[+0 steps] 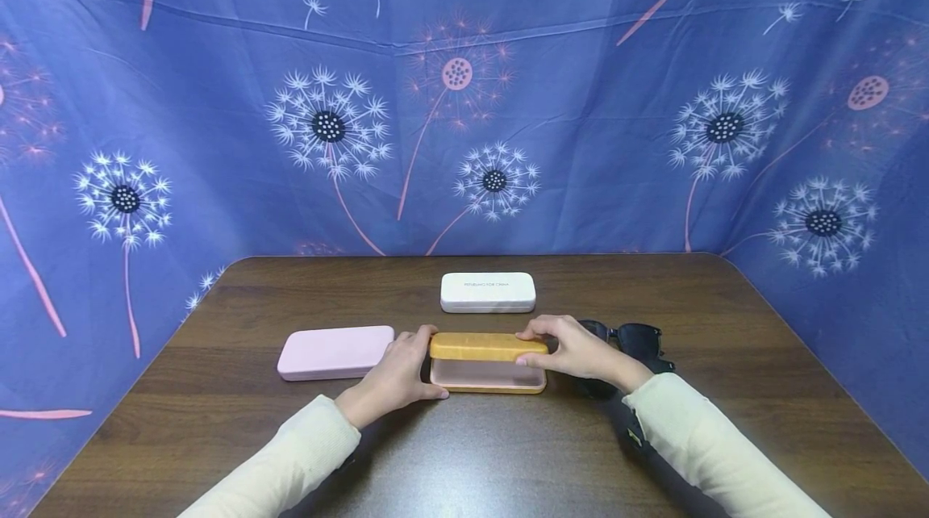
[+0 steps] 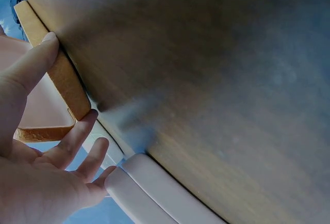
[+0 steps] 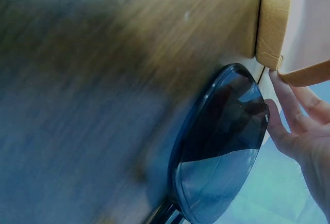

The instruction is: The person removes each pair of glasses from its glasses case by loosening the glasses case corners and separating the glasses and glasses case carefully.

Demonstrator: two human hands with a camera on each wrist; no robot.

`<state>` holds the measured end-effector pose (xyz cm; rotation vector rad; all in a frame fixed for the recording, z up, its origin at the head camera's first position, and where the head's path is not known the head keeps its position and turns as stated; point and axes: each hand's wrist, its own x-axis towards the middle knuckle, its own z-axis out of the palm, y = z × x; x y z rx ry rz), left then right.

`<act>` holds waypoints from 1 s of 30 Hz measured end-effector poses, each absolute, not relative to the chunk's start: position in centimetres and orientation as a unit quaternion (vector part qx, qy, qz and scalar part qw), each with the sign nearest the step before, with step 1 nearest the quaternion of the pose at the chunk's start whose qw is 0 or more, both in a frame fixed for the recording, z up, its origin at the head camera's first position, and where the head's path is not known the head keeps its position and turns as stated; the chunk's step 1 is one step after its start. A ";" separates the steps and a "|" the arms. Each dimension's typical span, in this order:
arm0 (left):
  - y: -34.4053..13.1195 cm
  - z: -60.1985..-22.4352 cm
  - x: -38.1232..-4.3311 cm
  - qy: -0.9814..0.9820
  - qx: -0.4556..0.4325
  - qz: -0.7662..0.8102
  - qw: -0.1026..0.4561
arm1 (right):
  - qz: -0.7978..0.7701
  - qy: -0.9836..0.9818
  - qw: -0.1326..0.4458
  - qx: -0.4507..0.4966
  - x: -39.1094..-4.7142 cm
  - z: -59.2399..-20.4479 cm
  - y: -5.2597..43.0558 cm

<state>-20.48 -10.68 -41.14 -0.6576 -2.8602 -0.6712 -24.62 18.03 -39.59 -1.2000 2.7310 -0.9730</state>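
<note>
A mustard-yellow glasses case [image 1: 479,347] lies partly open in the middle of the table, its pale pink lining [image 1: 482,373] showing inside. My left hand [image 1: 395,371] grips the left end of the case, with the thumb at the front edge and fingers toward the back. In the left wrist view the thumb presses on the case's edge [image 2: 69,87]. At the other end, my right hand [image 1: 573,350] holds the raised lid between thumb and fingers. Black sunglasses [image 1: 640,340] lie beside and partly under the right wrist; one dark lens [image 3: 221,131] fills much of the right wrist view.
A closed pink glasses case [image 1: 334,352] lies to the left, close to my left hand. Behind the yellow case sits a closed white glasses case [image 1: 488,294] with small lettering. The brown wooden table [image 1: 464,461] ends at a blue dandelion-print cloth [image 1: 581,203].
</note>
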 end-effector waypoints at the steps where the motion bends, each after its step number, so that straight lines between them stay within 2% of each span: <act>1: -10.7 -41.1 -20.5 -0.948 -0.219 -0.222 0.066 | -0.307 0.871 0.000 -0.383 -24.6 -39.6 18.0; 7: -10.7 -41.2 -20.5 -0.948 -0.219 -0.222 0.059 | -0.292 0.873 -0.014 -0.391 -24.3 -39.8 18.0; 15: -10.8 -41.1 -20.5 -0.946 -0.222 -0.232 0.054 | -0.220 0.891 -0.066 -0.392 -23.5 -40.1 17.6; 30: -10.6 -41.0 -20.4 -0.948 -0.236 -0.204 0.064 | -0.155 0.909 -0.102 -0.374 -22.6 -40.6 17.2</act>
